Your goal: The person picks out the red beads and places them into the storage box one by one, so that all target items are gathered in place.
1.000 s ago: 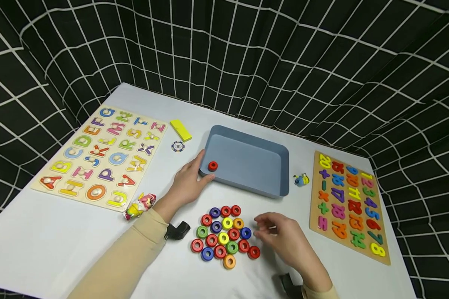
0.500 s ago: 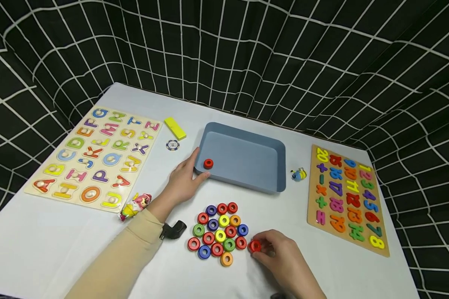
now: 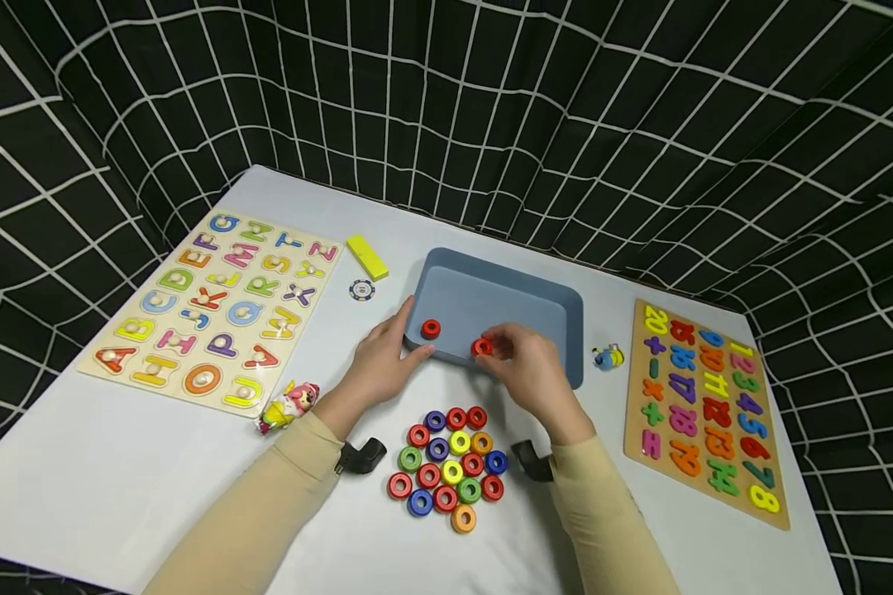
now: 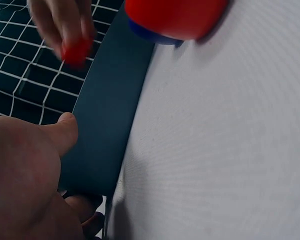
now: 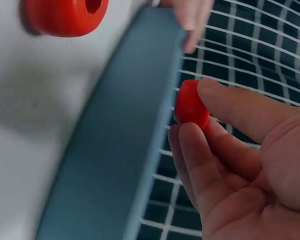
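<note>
While the right hand [image 3: 528, 368] pinches a red ring [image 3: 482, 347] between thumb and fingers [image 5: 194, 145], the gray-blue tray [image 3: 502, 302] lies beneath it — a second red ring [image 3: 431, 329] inside, left of that hand — with the left hand [image 3: 379, 364] gripping its corner.

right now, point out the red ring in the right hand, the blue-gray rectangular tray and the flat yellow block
Held red ring [image 5: 191, 104]: right wrist view, rounded side.
Blue-gray rectangular tray [image 3: 491, 299]: head view, bare floor.
Flat yellow block [image 3: 368, 258]: head view, top face.
</note>
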`<act>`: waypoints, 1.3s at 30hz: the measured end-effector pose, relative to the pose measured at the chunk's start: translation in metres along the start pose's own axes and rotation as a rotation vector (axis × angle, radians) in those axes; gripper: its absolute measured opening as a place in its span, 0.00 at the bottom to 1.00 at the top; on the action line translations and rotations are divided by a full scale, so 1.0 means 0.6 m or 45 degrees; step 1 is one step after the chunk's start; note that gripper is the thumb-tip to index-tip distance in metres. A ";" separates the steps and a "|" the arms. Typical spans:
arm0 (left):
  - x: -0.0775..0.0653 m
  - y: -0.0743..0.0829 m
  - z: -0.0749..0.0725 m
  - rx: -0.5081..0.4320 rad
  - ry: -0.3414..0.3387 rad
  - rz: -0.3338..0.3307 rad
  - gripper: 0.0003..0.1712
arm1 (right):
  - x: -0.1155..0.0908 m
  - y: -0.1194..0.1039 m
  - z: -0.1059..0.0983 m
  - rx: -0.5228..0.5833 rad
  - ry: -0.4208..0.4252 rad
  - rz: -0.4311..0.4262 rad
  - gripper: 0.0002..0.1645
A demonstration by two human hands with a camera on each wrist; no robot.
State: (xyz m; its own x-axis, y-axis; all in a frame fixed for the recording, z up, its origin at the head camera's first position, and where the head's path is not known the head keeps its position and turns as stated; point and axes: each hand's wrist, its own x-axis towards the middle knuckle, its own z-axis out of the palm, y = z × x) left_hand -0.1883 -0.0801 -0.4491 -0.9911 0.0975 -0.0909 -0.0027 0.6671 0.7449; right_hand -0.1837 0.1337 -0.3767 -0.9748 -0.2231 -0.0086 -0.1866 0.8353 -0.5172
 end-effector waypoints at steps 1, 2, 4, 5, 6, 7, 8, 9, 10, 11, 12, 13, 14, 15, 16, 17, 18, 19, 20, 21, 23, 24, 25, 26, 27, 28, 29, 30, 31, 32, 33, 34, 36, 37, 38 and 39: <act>0.000 0.000 0.001 0.002 -0.002 -0.005 0.49 | 0.015 -0.003 0.008 -0.011 -0.015 -0.011 0.17; 0.000 0.000 0.002 0.003 -0.003 -0.007 0.48 | 0.028 -0.005 0.015 -0.023 -0.032 -0.016 0.17; 0.000 -0.001 0.003 0.002 -0.002 -0.002 0.48 | 0.047 -0.009 0.028 -0.044 -0.064 -0.027 0.16; -0.001 0.000 0.003 0.002 0.000 -0.005 0.48 | 0.055 -0.010 0.033 -0.048 -0.078 -0.032 0.16; 0.000 0.000 0.003 0.002 0.002 -0.005 0.48 | 0.062 -0.012 0.037 -0.050 -0.089 -0.034 0.16; 0.000 0.000 0.003 0.004 0.008 -0.005 0.48 | 0.067 -0.013 0.041 -0.053 -0.096 -0.036 0.16; 0.000 -0.001 0.002 0.006 0.012 -0.004 0.48 | 0.072 -0.015 0.044 -0.050 -0.103 -0.038 0.16; 0.000 -0.001 0.001 0.010 0.016 -0.005 0.48 | 0.077 -0.016 0.047 -0.049 -0.109 -0.041 0.17; 0.000 -0.001 0.003 0.013 0.014 -0.009 0.48 | 0.079 -0.015 0.048 -0.047 -0.115 -0.040 0.17; 0.000 0.000 0.004 0.015 0.013 -0.013 0.48 | 0.081 -0.014 0.050 -0.046 -0.121 -0.038 0.17; 0.000 0.001 0.004 0.017 0.012 -0.012 0.48 | 0.082 -0.013 0.051 -0.048 -0.128 -0.045 0.17; 0.000 0.001 0.005 0.020 0.008 -0.012 0.48 | 0.084 -0.012 0.052 -0.046 -0.138 -0.045 0.18; 0.000 0.001 0.006 0.019 0.004 -0.014 0.49 | 0.084 -0.010 0.053 -0.043 -0.147 -0.047 0.18; 0.001 0.001 0.007 0.018 0.000 -0.014 0.49 | 0.084 -0.009 0.053 -0.037 -0.151 -0.049 0.19; 0.001 0.001 0.007 0.016 -0.003 -0.014 0.49 | 0.084 -0.007 0.052 -0.031 -0.150 -0.053 0.19; 0.001 0.000 0.008 0.016 -0.004 -0.012 0.49 | 0.083 -0.006 0.050 -0.022 -0.148 -0.055 0.20; 0.001 0.000 0.008 0.016 -0.004 -0.011 0.49 | 0.081 -0.005 0.047 -0.009 -0.141 -0.056 0.20; 0.002 0.000 0.008 0.016 -0.003 -0.011 0.49 | 0.078 -0.005 0.043 0.014 -0.131 -0.052 0.20; 0.002 0.000 0.008 0.017 0.002 -0.008 0.49 | 0.074 -0.005 0.037 0.034 -0.115 -0.050 0.19; 0.002 0.000 0.007 0.019 0.005 -0.005 0.49 | 0.069 -0.005 0.031 0.050 -0.102 -0.050 0.19; 0.002 -0.002 0.006 0.023 0.014 -0.005 0.49 | 0.057 -0.007 0.017 0.084 -0.078 -0.051 0.18; 0.002 -0.002 0.005 0.023 0.015 -0.008 0.49 | 0.049 -0.008 0.011 0.102 -0.067 -0.052 0.17; 0.002 -0.002 0.005 0.022 0.014 -0.007 0.49 | 0.039 -0.007 0.004 0.118 -0.059 -0.054 0.17; 0.001 -0.001 0.005 0.022 0.012 -0.008 0.49 | 0.027 -0.006 -0.002 0.130 -0.052 -0.050 0.16; 0.001 0.000 0.006 0.020 0.010 -0.009 0.49 | 0.014 -0.004 -0.006 0.141 -0.050 -0.049 0.16; 0.001 0.000 0.006 0.017 0.009 -0.012 0.49 | 0.001 -0.002 -0.009 0.158 -0.051 -0.046 0.15; 0.000 0.001 0.005 0.014 0.007 -0.015 0.49 | -0.012 0.001 -0.011 0.169 -0.058 -0.046 0.14; 0.000 0.001 0.005 0.012 0.007 -0.018 0.48 | -0.026 0.004 -0.011 0.182 -0.072 -0.043 0.14; 0.000 0.002 0.005 0.009 0.009 -0.019 0.48 | -0.038 0.007 -0.010 0.189 -0.094 -0.039 0.14; 0.000 0.002 0.005 0.006 0.008 -0.020 0.48 | -0.050 0.011 -0.008 0.191 -0.119 -0.034 0.13; 0.000 0.002 0.004 0.005 0.007 -0.022 0.48 | -0.060 0.015 -0.004 0.192 -0.151 -0.032 0.13; 0.000 0.002 0.004 0.004 0.005 -0.021 0.48 | -0.069 0.019 0.000 0.183 -0.184 -0.032 0.13; 0.000 0.002 0.004 0.003 0.003 -0.015 0.48 | -0.081 0.028 0.010 0.140 -0.238 -0.038 0.14; 0.001 0.001 0.005 0.001 0.004 -0.011 0.48 | -0.084 0.033 0.014 0.118 -0.258 -0.046 0.15; 0.001 0.001 0.005 -0.001 0.005 -0.010 0.48 | -0.087 0.037 0.018 0.100 -0.270 -0.052 0.15; 0.001 0.000 0.005 -0.001 0.009 -0.008 0.48 | -0.088 0.040 0.021 0.088 -0.280 -0.059 0.16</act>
State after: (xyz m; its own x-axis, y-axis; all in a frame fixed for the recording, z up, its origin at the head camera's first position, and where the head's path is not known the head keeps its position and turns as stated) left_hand -0.1883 -0.0776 -0.4512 -0.9919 0.0879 -0.0912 -0.0094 0.6673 0.7447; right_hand -0.1353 0.1594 -0.3996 -0.9139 -0.3708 -0.1655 -0.2145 0.7870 -0.5785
